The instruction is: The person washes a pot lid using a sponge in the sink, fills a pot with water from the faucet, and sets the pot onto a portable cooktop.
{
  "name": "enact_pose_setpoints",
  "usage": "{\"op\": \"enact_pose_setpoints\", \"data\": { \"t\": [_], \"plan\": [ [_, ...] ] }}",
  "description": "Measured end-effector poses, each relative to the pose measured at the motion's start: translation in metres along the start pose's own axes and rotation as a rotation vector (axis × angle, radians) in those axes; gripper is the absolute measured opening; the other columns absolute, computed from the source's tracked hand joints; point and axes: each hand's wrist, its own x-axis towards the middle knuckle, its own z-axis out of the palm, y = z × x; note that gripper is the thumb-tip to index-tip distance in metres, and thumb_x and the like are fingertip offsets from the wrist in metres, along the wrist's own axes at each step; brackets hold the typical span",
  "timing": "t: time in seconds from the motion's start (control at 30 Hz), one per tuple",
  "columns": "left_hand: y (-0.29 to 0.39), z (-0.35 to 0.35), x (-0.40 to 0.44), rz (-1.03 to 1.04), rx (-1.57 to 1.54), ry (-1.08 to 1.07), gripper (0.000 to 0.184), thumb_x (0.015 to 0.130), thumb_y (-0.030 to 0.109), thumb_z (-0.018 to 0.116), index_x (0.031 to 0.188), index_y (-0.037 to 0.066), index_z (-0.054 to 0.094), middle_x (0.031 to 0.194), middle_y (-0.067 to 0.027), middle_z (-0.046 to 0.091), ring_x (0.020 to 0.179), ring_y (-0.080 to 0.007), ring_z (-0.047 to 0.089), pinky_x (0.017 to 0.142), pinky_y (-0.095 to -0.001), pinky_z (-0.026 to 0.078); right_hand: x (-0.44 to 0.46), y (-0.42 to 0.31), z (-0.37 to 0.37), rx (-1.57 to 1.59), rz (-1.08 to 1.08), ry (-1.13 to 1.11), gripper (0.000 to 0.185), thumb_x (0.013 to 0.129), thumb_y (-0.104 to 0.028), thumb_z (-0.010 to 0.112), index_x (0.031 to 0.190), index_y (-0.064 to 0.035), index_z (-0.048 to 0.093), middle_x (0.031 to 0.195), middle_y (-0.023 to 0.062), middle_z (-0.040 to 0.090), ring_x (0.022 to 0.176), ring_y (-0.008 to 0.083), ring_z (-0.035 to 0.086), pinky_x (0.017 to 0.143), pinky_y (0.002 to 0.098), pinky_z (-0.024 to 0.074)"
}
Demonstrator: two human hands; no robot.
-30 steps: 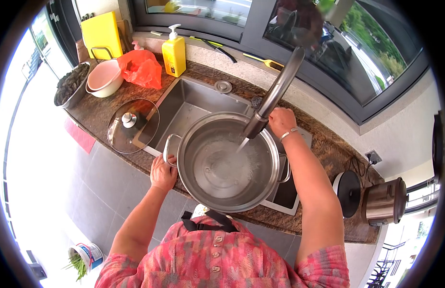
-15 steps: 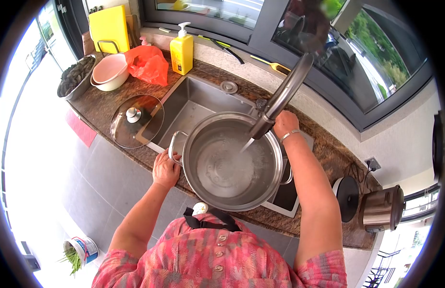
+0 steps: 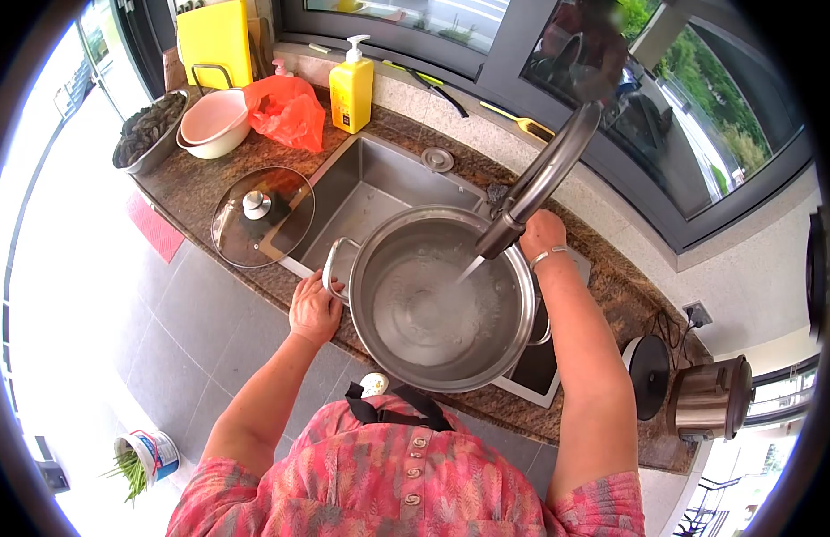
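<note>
A large steel pot (image 3: 442, 300) rests over the sink (image 3: 370, 183), and water runs into it from the faucet (image 3: 545, 174). Clear water covers the pot's bottom. My left hand (image 3: 315, 309) is closed on the pot's left loop handle (image 3: 336, 268), beside the counter's front edge. Behind the faucet's spout, to the right of the pot's rim, is my right hand (image 3: 543, 234), with its fingers curled; the spout and the faucet's base partly hide what it touches. The pot's right handle (image 3: 542, 329) is free of any hand.
A glass lid (image 3: 263, 217) lies left of the sink. Bowls (image 3: 216, 121), a red bag (image 3: 288, 112) and a yellow pump bottle (image 3: 351, 88) stand behind it. To the right are a black round object (image 3: 648, 376) and a steel cooker (image 3: 709, 398). A bucket (image 3: 155, 455) is on the floor.
The camera view has shifted slightly, so the counter items appear further right and a little higher. Both hands keep their places, and the water still runs.
</note>
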Motion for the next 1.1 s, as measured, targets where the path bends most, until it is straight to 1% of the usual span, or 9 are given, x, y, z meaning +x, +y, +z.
{"op": "enact_pose_setpoints", "data": {
  "t": [0.3, 0.57, 0.67, 0.87, 1.1],
  "plan": [
    [-0.001, -0.0006, 0.0008, 0.003, 0.024, -0.034, 0.025, 0.09, 0.016, 0.065, 0.112, 0.011, 0.077, 0.125, -0.0101, 0.073, 0.139, -0.0323, 0.055, 0.12, -0.0491, 0.037, -0.0013, -0.003, -0.0042, 0.008, 0.026, -0.006, 0.019, 0.091, -0.022, 0.066, 0.086, -0.0114, 0.08, 0.088, 0.0147, 0.073, 0.089, 0.0354, 0.072, 0.079, 0.0492, 0.0588],
    [0.0006, -0.0041, 0.0011, -0.02, -0.005, -0.063, 0.024, 0.093, 0.016, 0.064, 0.112, 0.012, 0.076, 0.127, -0.0098, 0.073, 0.138, -0.0332, 0.056, 0.12, -0.0511, 0.038, -0.0018, -0.0053, -0.0053, -0.052, 0.022, -0.018, 0.021, 0.092, -0.018, 0.064, 0.083, -0.0086, 0.08, 0.088, 0.0148, 0.074, 0.09, 0.0344, 0.073, 0.08, 0.048, 0.0595],
    [0.0005, -0.0037, 0.0011, -0.021, -0.002, -0.067, 0.024, 0.093, 0.017, 0.063, 0.113, 0.013, 0.076, 0.127, -0.0104, 0.072, 0.138, -0.0336, 0.056, 0.12, -0.0514, 0.038, -0.0009, -0.006, -0.0053, -0.095, 0.023, -0.042, 0.02, 0.091, -0.017, 0.064, 0.083, -0.0082, 0.08, 0.089, 0.0148, 0.074, 0.09, 0.0345, 0.073, 0.08, 0.0477, 0.0601],
    [0.0013, -0.0048, 0.0016, -0.025, 0.003, -0.073, 0.026, 0.093, 0.017, 0.062, 0.115, 0.013, 0.076, 0.128, -0.0119, 0.072, 0.139, -0.0341, 0.056, 0.121, -0.0515, 0.037, -0.0001, -0.0018, 0.0011, -0.042, 0.012, -0.012, 0.018, 0.088, -0.016, 0.065, 0.081, -0.0075, 0.08, 0.089, 0.015, 0.075, 0.09, 0.0351, 0.074, 0.079, 0.0478, 0.0607],
    [0.0042, -0.0074, 0.0018, -0.024, -0.002, -0.066, 0.026, 0.093, 0.016, 0.062, 0.114, 0.012, 0.077, 0.128, -0.0132, 0.072, 0.138, -0.0346, 0.056, 0.12, -0.0512, 0.038, -0.0009, -0.0051, -0.0021, -0.046, 0.025, -0.007, 0.017, 0.088, -0.016, 0.066, 0.08, -0.007, 0.079, 0.088, 0.0154, 0.074, 0.09, 0.0352, 0.073, 0.079, 0.0478, 0.0606]
  ]
}}
